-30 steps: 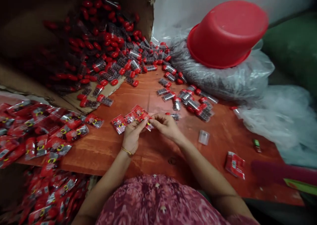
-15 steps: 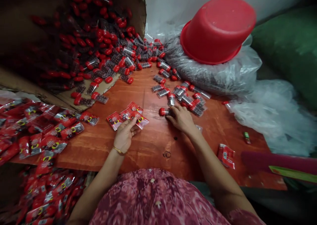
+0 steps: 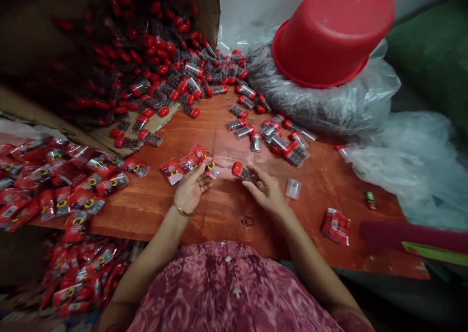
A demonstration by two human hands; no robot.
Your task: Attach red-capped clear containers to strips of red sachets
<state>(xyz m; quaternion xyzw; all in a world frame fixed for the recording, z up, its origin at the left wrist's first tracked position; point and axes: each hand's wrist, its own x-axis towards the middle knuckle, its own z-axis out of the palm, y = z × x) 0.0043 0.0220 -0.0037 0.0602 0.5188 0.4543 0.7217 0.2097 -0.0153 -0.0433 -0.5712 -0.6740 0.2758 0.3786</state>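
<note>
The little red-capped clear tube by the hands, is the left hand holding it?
No, the right hand holds the small clear red-capped tube; the left hand touches red foil sachets.

Wooden table (image 3: 219, 215), capped tubes (image 3: 270, 139), red sachets (image 3: 188, 164)

- No word, brand or number could be read anywhere.
- The strip of red packets (image 3: 183, 166) on the bench (image 3: 226, 210) bore a white patch and a round yellow-and-black mark, with print too small to read.
- The heaped packets (image 3: 73, 185) at the left showed similar yellow rings, blurred.
- The red-capped tube (image 3: 244, 173) showed no readable label.
- The lone packet (image 3: 335, 225) carried white print, unreadable.
</note>
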